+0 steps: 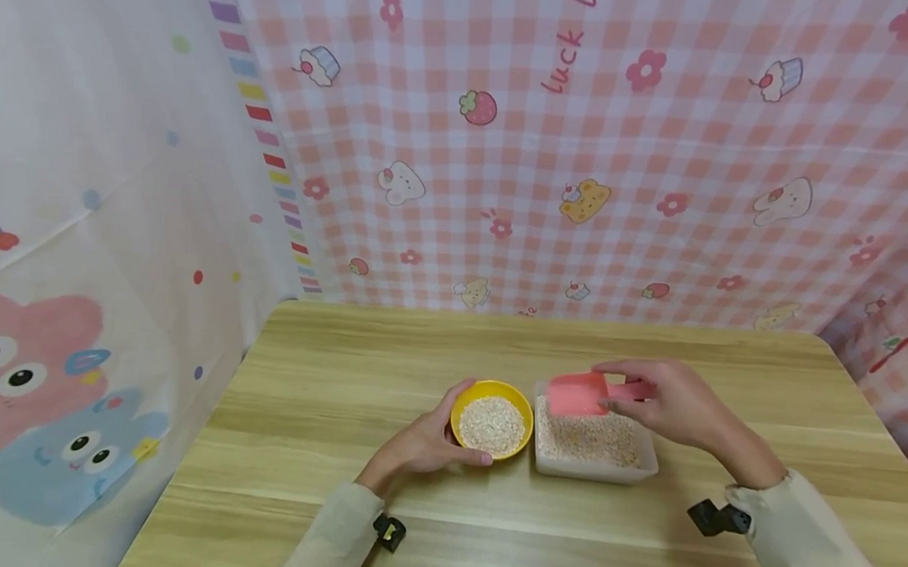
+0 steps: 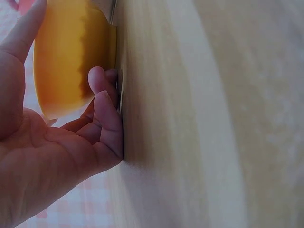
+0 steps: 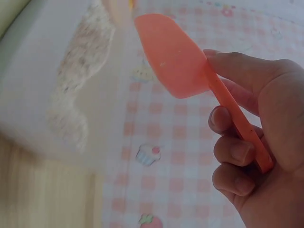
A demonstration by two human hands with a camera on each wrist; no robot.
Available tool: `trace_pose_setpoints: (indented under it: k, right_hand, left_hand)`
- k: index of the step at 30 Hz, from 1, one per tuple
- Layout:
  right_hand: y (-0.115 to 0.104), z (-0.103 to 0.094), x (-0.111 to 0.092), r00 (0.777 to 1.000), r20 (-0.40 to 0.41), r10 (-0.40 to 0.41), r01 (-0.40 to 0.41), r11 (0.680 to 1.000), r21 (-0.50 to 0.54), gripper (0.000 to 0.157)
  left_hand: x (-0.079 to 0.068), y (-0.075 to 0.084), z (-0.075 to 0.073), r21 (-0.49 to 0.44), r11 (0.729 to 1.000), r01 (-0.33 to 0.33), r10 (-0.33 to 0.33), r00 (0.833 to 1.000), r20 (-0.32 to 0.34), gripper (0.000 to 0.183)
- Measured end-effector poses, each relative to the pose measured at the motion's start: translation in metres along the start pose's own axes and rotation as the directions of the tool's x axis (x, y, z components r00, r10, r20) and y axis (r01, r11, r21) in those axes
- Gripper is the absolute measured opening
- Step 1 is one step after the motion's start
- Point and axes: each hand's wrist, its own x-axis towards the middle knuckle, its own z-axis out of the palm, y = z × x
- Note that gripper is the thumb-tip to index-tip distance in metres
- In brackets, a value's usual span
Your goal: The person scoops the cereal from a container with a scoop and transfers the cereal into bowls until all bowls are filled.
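Above the tub (image 1: 596,469), pink scoop (image 1: 578,395) in curled right fingers (image 3: 233,151); left fingers (image 2: 108,115) around yellow bowl (image 1: 494,387).

Left forearm (image 1: 336,525): pale-sleeved, reaching in from below. Left hand (image 1: 423,443): thumb stretched out, fingers curved in a hold. Right forearm (image 1: 809,534): pale-sleeved, angled in from lower right. Right hand (image 1: 675,401): back showing in head view, fingers curled in a grip.

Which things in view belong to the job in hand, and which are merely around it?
Apparently part of the job:
- pink scoop, in the right hand
- yellow bowl, held by the left hand
- whitish tub
- pale flakes in bowl and tub

Merely around it:
- wooden table
- pink checked cloth
- white cartoon-print cloth
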Motion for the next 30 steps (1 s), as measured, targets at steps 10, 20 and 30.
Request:
trace_pose_setpoints:
  k: [10, 20, 30]
  right_hand:
    - [0.02, 0.005, -0.02, 1.0, -0.02, 0.003, -0.005, 0.997, -0.077, 0.038]
    - [0.024, 0.01, -0.027, 1.0, -0.014, 0.011, -0.012, 0.994, -0.108, 0.04]
    - [0.026, 0.018, -0.028, 0.999, 0.032, 0.032, -0.025, 0.982, -0.19, 0.041]
  left_hand:
    - [0.001, 0.001, 0.0, 0.007, 1.0, 0.005, -0.005, 1.0, 0.008, 0.114]
    - [0.0, 0.002, 0.0, -0.017, 1.0, 0.008, -0.007, 1.0, 0.01, 0.114]
    - [0.0, 0.003, -0.001, -0.017, 1.0, 0.008, -0.008, 1.0, 0.011, 0.113]
